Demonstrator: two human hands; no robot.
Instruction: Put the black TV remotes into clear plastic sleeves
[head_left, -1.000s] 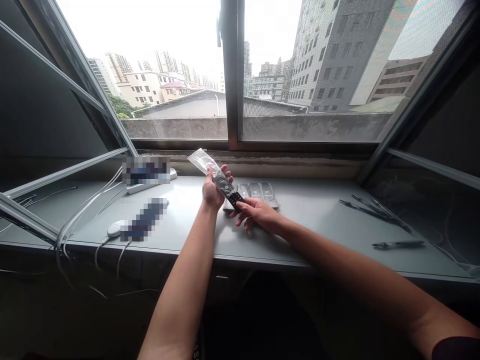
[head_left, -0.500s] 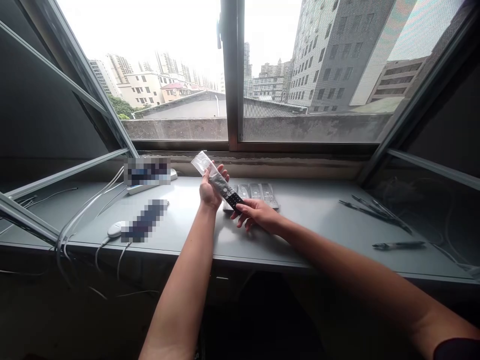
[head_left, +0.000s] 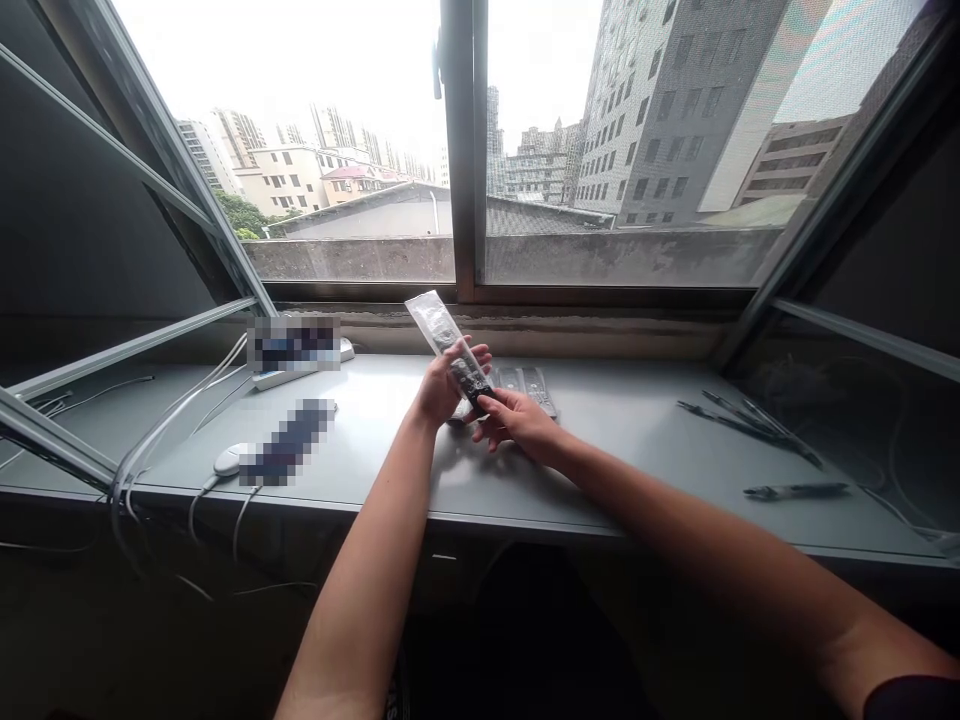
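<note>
A black remote control (head_left: pixel 483 398) sits mostly inside a clear plastic sleeve (head_left: pixel 427 312), tilted up and to the left above the desk. My left hand (head_left: pixel 441 387) is closed around the sleeved middle, thumb on top and fingers behind it. At the lower end, my right hand (head_left: pixel 523 422) pinches the short part of the remote that shows dark and uncovered. The sleeve's far end is flat and see-through. Behind my hands, several dark remotes in clear wrap (head_left: pixel 535 388) lie side by side on the desk, partly hidden.
The grey desk (head_left: pixel 630 440) runs below a window. Several pens (head_left: pixel 739 425) lie at the right, with a single pen (head_left: pixel 795 491) nearer the edge. On the left are a white power strip (head_left: pixel 346 350), a round white charger (head_left: pixel 229 459), blurred-out items and cables (head_left: pixel 176 400). Metal frames stand at both sides.
My left hand has shifted right, closer to my right hand. The sleeve has come further down over the remote, so less of its button face shows bare. My right hand has barely moved.
</note>
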